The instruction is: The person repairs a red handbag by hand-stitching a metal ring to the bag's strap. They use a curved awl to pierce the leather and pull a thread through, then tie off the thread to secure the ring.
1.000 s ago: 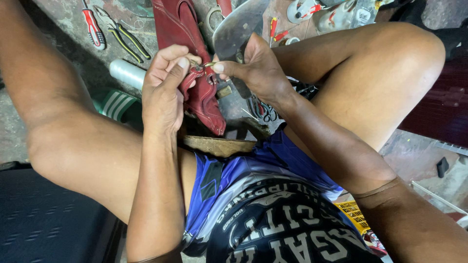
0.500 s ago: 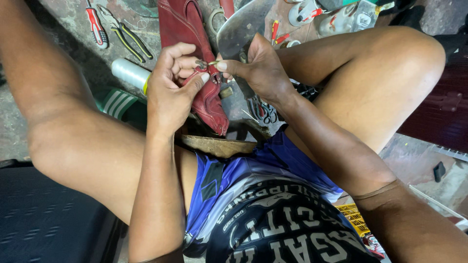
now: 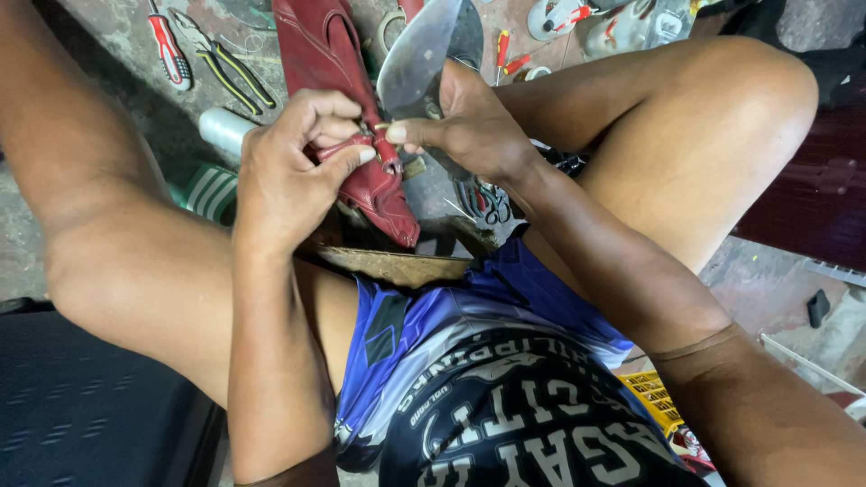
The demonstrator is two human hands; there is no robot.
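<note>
Concrete floor (image 3: 108, 90) carries pliers (image 3: 225, 63), a red-handled screwdriver (image 3: 169, 50) and a white can (image 3: 224, 129).

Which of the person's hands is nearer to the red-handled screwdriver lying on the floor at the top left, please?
Left. The left hand grips the red shoe, to the lower right of the screwdriver. The right hand lies farther right, beyond the shoe.
</note>
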